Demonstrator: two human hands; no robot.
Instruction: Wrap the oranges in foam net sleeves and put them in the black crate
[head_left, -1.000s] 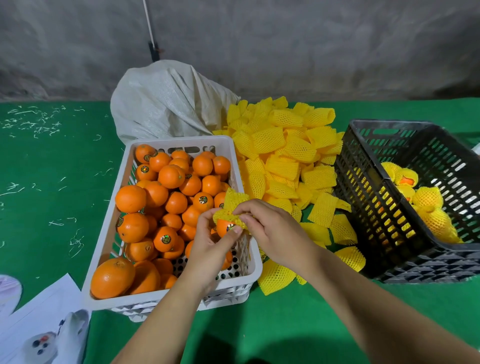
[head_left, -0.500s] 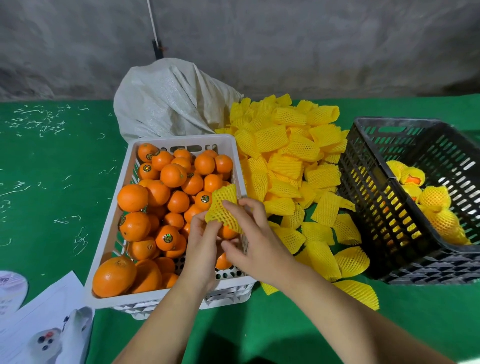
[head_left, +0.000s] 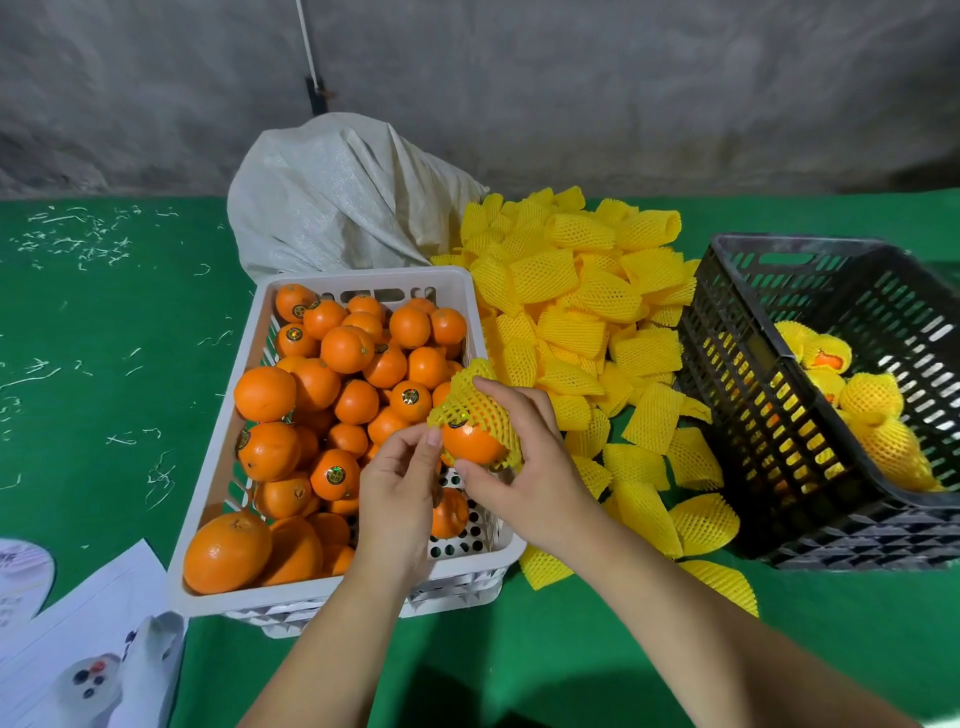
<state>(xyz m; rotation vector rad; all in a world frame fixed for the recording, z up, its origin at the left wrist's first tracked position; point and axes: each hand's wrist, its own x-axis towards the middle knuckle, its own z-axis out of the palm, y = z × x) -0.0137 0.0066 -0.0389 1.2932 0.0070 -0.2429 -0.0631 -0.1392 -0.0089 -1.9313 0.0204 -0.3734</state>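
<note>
An orange (head_left: 470, 444), half covered by a foam net sleeve (head_left: 475, 402), is gripped between both hands over the white crate (head_left: 363, 280), the right hand (head_left: 524, 467) nearer the black crate (head_left: 779, 415) at right

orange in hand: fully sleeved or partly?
Partly. The foam net sleeve covers the top of the orange; its lower face is bare between both hands.

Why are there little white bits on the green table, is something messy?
Yes. Thin pale shavings lie scattered over the green table at far left, like litter. Loose foam net sleeves also sprawl in a heap between the crates.
</note>
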